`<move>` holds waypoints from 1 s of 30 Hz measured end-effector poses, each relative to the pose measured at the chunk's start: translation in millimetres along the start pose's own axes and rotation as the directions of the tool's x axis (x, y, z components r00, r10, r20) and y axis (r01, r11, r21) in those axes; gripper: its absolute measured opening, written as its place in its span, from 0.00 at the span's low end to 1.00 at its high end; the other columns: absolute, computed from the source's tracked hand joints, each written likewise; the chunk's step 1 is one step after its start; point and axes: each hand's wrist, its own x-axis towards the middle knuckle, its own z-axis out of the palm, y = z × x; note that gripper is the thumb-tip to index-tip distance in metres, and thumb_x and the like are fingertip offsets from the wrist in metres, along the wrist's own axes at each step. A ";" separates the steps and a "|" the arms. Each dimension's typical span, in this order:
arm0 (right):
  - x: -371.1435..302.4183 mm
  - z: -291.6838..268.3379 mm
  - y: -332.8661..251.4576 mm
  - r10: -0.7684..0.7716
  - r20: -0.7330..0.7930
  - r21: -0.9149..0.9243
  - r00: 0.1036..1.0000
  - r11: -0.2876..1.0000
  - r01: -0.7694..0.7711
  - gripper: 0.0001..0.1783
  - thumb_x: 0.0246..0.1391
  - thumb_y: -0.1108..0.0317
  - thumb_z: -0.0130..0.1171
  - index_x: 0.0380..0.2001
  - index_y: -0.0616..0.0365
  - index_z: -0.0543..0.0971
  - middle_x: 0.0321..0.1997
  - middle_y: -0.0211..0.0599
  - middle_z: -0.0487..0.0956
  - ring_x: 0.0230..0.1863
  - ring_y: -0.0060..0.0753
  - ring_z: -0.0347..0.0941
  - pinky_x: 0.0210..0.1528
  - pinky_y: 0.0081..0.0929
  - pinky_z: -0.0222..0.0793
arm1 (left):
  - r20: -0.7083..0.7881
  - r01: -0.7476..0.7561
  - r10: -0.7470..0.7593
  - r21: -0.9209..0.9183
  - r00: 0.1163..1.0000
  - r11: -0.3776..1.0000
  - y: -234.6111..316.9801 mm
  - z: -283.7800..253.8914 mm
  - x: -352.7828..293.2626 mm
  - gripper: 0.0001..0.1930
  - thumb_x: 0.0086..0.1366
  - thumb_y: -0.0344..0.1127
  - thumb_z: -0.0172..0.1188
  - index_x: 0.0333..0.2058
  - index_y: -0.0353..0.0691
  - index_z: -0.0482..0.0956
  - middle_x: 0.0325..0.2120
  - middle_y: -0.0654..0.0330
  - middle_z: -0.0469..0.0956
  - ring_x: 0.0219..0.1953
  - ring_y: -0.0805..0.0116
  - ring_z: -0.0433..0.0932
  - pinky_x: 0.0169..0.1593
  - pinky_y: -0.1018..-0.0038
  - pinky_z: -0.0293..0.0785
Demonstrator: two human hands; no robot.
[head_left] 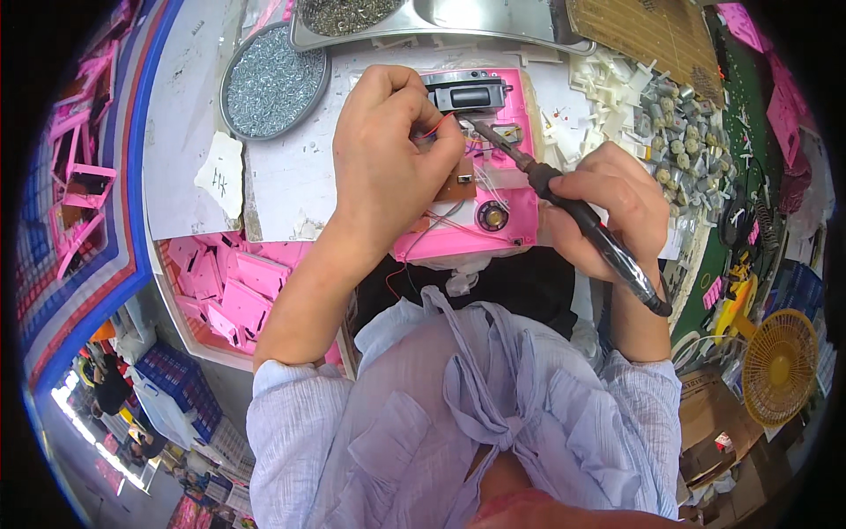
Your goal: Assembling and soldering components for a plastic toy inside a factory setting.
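Observation:
A pink plastic casing [520, 187] lies open on the worktable, with wires and parts inside. My right hand [621, 207] grips the black handle of a soldering iron [586, 219]. The iron's metal end slants up and left, its tip close to the fingers of my left hand [388, 141]. Thumb and forefinger of that hand are pinched on thin red and blue wires [432, 132] over the casing. Beyond them sits a black rectangular part [471, 95]. A small brown circuit board [458, 188] and a round speaker [493, 216] are nearer to me; my left hand hides some of the casing.
At far left stands a round dish of small silver screws [275, 81]; a metal tray [480, 19] is at the back. White plastic pieces [608, 93] and small motors [683, 141] are heaped on the right. Pink parts [238, 286] fill a box at lower left. A yellow fan [780, 366] stands lower right.

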 end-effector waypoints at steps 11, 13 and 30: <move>-15.4 -22.9 -8.2 0.020 -0.030 -0.022 0.999 1.000 -0.021 0.17 0.42 0.77 0.71 0.38 0.63 0.80 0.23 0.37 0.78 0.22 0.37 0.72 0.25 0.28 0.67 | 0.010 0.019 -0.019 0.018 1.000 1.000 4.0 -1.2 0.0 0.07 0.49 0.25 0.69 0.22 0.34 0.78 0.35 0.53 0.76 0.33 0.58 0.77 0.35 0.65 0.75; -16.0 -24.7 -8.1 0.021 -0.034 -0.023 0.999 0.999 -0.022 0.17 0.42 0.77 0.71 0.38 0.63 0.80 0.24 0.37 0.79 0.22 0.37 0.72 0.25 0.28 0.67 | 0.013 0.012 -0.013 0.032 1.000 0.999 3.7 -1.8 -0.1 0.07 0.49 0.25 0.70 0.22 0.34 0.78 0.36 0.52 0.76 0.33 0.58 0.77 0.36 0.66 0.75; -31.4 -41.4 -15.0 0.066 -0.053 -0.019 0.996 0.998 -0.067 0.17 0.46 0.77 0.67 0.42 0.68 0.78 0.28 0.43 0.76 0.28 0.37 0.70 0.32 0.32 0.65 | 0.523 -0.486 0.410 0.010 0.747 0.874 27.8 -16.0 -4.3 0.14 0.51 0.24 0.68 0.38 0.41 0.83 0.38 0.58 0.79 0.39 0.57 0.79 0.42 0.63 0.76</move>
